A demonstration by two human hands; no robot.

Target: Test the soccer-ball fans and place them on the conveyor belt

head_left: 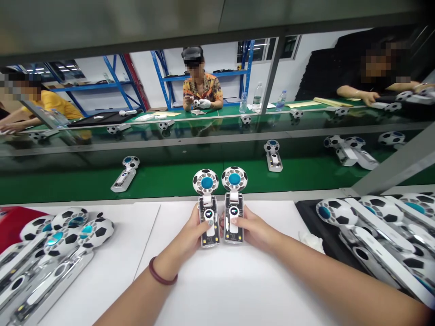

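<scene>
I held a left fan (208,206) and a right fan (234,204) side by side over a white table (217,285).
My left hand (190,231) was closed round the one, thumb on its front; my right hand (253,226) gripped the other likewise, and both small screens were lit. More fans (61,241) lay heaped to my left, others on a black surface (306,211) to my right. Beyond, fans lay spaced along a green strip (170,183); farther off, a co-worker (207,88) in a patterned shirt faced me.
</scene>
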